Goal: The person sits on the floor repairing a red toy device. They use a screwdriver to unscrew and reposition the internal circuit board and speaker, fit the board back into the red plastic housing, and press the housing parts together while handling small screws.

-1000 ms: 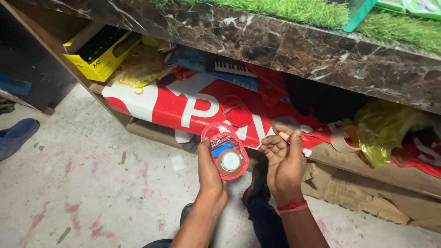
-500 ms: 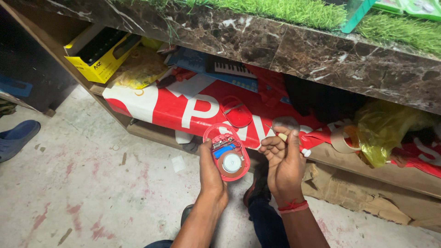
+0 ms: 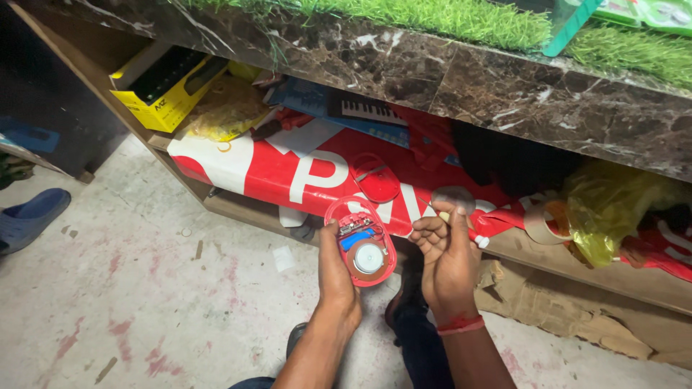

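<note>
While left hand keeps red casing raised — right hand unmoved

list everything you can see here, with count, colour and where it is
opened gadget shell: 1, red with blue and white parts inside, in the left hand
loose cover: 1, clear red, on the banner
banner: 1, red and white, lower shelf
box: 1, yellow and black, shelf left
toy keyboard: 1, black and white, shelf back
plastic bag: 1, yellow, shelf right
tape roll: 1, brown, beside the bag
marble counter: 1, dark
fake grass: green, atop counter
slipper: 1, blue, floor left
left hand: holds shell
right hand: fingers pinch a small pale piece
</note>
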Motion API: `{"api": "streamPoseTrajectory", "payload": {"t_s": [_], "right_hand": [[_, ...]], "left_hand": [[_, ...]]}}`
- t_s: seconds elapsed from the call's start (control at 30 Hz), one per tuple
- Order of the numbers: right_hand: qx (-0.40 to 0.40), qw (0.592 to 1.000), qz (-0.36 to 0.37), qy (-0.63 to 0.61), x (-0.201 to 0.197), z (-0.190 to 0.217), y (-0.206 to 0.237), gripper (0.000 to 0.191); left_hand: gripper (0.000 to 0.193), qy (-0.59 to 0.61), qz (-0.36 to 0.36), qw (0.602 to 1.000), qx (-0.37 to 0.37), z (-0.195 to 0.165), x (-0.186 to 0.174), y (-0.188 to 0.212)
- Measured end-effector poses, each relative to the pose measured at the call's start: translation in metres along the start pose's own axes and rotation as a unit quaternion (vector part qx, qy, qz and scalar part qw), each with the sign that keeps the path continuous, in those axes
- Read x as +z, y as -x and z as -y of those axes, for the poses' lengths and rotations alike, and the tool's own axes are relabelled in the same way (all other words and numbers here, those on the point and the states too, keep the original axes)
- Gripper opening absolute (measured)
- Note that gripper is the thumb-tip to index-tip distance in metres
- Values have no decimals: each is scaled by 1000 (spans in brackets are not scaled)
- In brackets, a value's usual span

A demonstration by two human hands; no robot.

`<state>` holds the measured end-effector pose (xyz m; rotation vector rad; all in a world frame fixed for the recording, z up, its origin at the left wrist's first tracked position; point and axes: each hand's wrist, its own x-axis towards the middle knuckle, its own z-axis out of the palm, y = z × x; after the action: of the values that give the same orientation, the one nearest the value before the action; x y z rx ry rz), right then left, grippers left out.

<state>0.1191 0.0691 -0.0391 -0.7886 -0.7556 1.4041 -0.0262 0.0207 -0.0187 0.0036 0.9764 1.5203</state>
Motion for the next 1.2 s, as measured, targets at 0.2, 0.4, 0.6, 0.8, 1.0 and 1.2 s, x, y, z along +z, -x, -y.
{"api": "streamPoseTrajectory", "payload": {"t_s": [0.2, 0.4, 0.6, 0.8, 1.0, 1.2], "right_hand": [[-1, 1000, -10, 15, 1, -4, -1, 28], [-13, 1000, 2, 12, 2, -4, -3, 23], [-15, 1000, 1, 17, 2, -5, 0, 21], [-12, 1000, -5, 17, 5, -2, 0, 21], [-20, 999, 1, 26, 6, 3, 2, 23], [-43, 998, 16, 37, 6, 11, 6, 23]], "left_hand": [[47, 10, -5, 1000, -2, 3, -4, -4], [49, 6, 7, 1000, -2, 2, -3, -5], [47, 7, 10, 1000, -3, 4, -1, -2], [49, -1, 13, 1000, -7, 2, -1, -1], [48, 1, 19, 1000, 1, 4, 0, 0], [48, -6, 14, 1000, -9, 4, 2, 2]]}}
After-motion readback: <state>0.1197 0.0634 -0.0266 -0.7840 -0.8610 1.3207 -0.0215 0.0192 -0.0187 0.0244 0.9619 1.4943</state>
